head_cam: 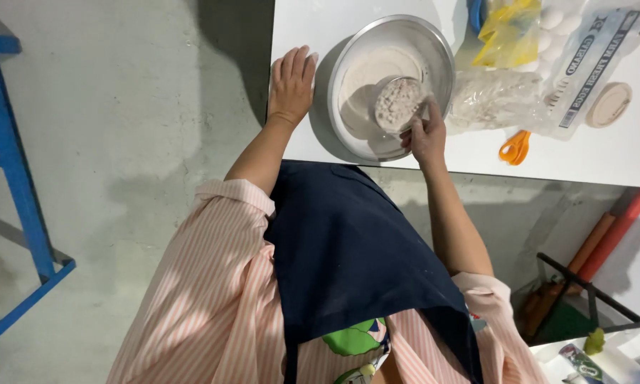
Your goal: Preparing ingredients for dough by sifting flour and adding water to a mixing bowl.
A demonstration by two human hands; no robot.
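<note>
Striped sleeves and a navy apron [348,249] up close, both hands out over the counter [619,160].

Right hand [425,136] grips a floury cup [400,104], tipped inside the steel bowl [434,50]; left hand [291,84] lies flat and empty just left of it. Bags sit beyond.

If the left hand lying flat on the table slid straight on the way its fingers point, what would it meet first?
Probably nothing: ahead of the left hand the white table looks bare up to the picture's edge. The metal bowl sits just beside that line.
</note>
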